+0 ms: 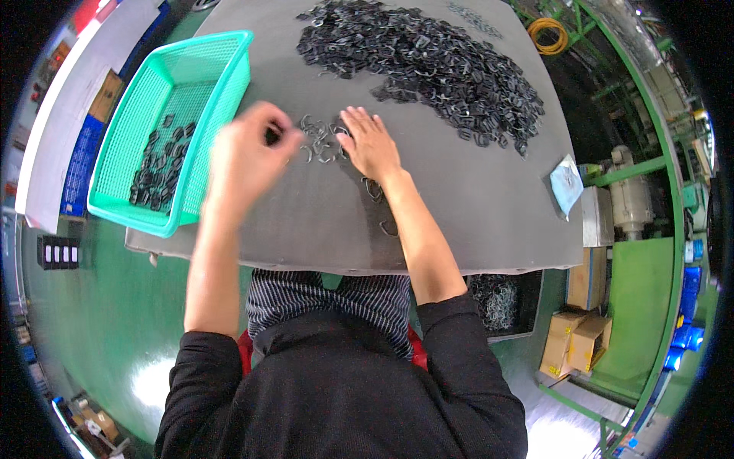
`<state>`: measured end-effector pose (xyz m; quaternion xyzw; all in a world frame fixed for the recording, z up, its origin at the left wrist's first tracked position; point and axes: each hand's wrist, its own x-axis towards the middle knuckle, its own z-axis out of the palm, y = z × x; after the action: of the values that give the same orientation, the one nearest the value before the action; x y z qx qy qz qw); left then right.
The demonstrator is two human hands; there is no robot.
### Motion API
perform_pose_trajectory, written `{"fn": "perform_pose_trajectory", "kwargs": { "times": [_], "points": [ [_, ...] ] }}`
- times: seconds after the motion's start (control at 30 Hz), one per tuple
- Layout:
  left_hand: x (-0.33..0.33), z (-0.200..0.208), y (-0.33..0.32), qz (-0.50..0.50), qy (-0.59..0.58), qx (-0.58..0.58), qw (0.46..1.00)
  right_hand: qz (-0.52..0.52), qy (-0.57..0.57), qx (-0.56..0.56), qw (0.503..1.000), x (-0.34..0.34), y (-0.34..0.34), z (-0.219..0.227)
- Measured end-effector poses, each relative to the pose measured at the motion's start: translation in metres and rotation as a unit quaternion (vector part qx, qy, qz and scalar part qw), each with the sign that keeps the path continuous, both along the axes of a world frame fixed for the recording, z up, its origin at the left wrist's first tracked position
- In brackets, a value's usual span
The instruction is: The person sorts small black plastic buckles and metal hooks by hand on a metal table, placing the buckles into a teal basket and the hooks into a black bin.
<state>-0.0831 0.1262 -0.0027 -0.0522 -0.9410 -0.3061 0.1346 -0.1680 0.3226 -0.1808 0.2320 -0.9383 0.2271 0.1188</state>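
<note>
My left hand (252, 157) is above the table beside the basket, smeared by motion. Its fingers are curled, and something dark shows between them and the thumb, too blurred to name. My right hand (371, 145) lies palm down on the table with its fingers stretched, its thumb side touching or very near a small cluster of curved metal pieces (319, 141). Two or three darker curved pieces (372, 189) lie by my right wrist and forearm. At the left, a turquoise mesh basket (167, 228) holds several small black pieces (159, 164) on its bottom.
A large heap of small black pieces (428, 65) covers the far part of the grey table (474, 206). Thin metal bits (474, 19) lie behind it. A light-blue packet (566, 186) sits at the right edge. Below stands a dark bin of metal parts (501, 302).
</note>
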Motion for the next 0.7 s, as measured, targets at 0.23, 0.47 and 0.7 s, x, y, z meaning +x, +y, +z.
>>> {"fn": "perform_pose_trajectory", "kwargs": {
  "times": [0.23, 0.47, 0.7],
  "points": [
    [0.012, 0.024, -0.148, 0.231, -0.014, -0.171, 0.958, 0.090, 0.108, 0.086, 0.986, 0.066, -0.133, 0.041],
    [0.027, -0.019, -0.183, 0.173, 0.036, -0.184, 0.967, -0.144, 0.023, 0.269, 0.952, 0.030, -0.162, 0.030],
    [0.058, 0.022, -0.154, 0.139, 0.152, -0.074, 0.976, -0.307, 0.012, 0.137, 0.942, 0.051, -0.052, 0.004]
  ]
}}
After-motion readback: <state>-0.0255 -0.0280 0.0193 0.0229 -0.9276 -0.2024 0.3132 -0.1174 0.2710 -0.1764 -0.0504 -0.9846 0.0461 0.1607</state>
